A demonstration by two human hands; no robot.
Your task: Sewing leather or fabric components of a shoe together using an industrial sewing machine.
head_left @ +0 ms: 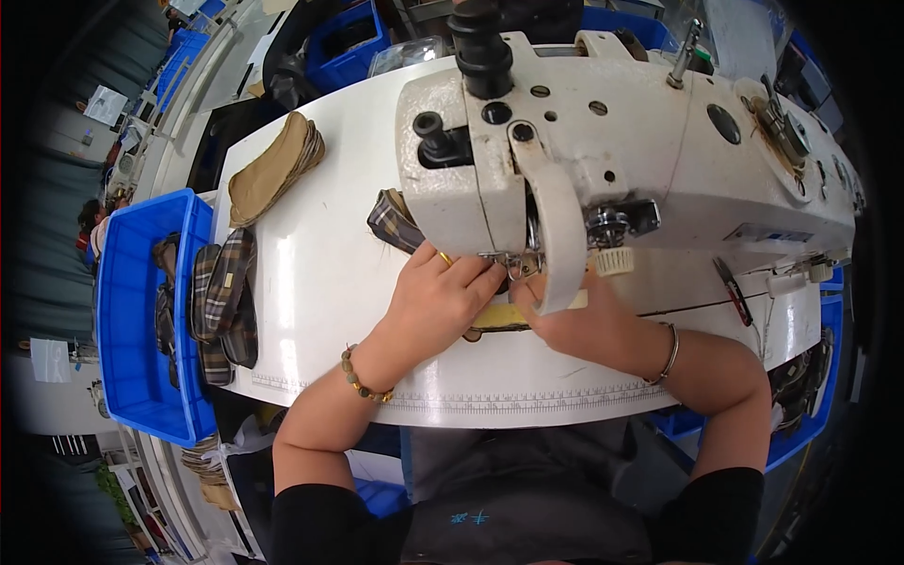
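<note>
Left hand: fingers bent, drawn together; hold unclear.
Right hand: fingers mostly hidden; cannot tell.
Plaid piece: left hand's eleven o'clock.
Sewing machine: one o'clock.

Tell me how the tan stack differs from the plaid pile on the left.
The tan stack is plain; the plaid pile is checked. The tan stack is fairly neat; the plaid pile overlaps loosely. The plaid pile lies beside the blue bin; the tan stack lies farther from it. Both lie left of the sewing machine.
</note>
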